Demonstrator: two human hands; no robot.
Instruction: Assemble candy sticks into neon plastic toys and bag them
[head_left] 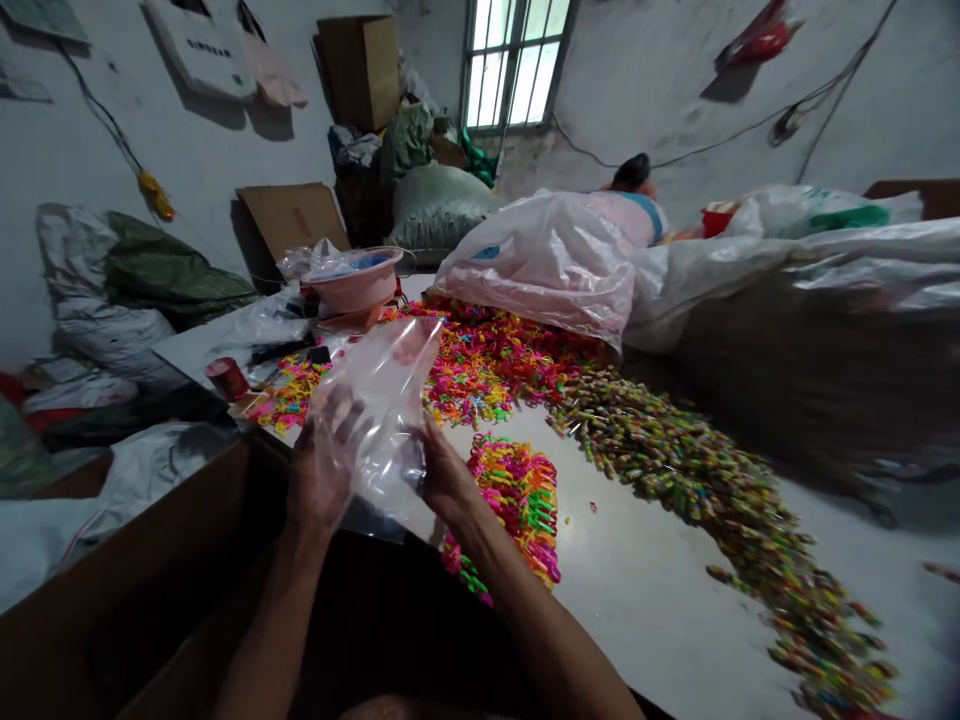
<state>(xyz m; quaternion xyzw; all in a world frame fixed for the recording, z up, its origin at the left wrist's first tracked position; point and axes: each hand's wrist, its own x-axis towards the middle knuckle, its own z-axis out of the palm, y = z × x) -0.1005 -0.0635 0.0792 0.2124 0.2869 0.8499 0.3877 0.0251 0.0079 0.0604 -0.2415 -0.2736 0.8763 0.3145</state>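
Both my hands hold a clear plastic bag (386, 400) above the near edge of the white table (637, 590). My left hand (322, 465) grips the bag's left side, partly seen through the film. My right hand (444, 475) pinches its lower right edge. Just right of my right hand lies a small heap of bright pink, yellow and orange plastic pieces (517, 500). A larger spread of the same coloured pieces (487, 365) lies further back, and a long band of small multicoloured pieces (712, 490) runs to the right.
A pink basin (352, 285) and a red cylinder (227, 379) stand at the table's far left. Big translucent sacks (555, 260) lie at the back, with a person partly hidden behind them. A brown cardboard box edge (135, 570) is at my left.
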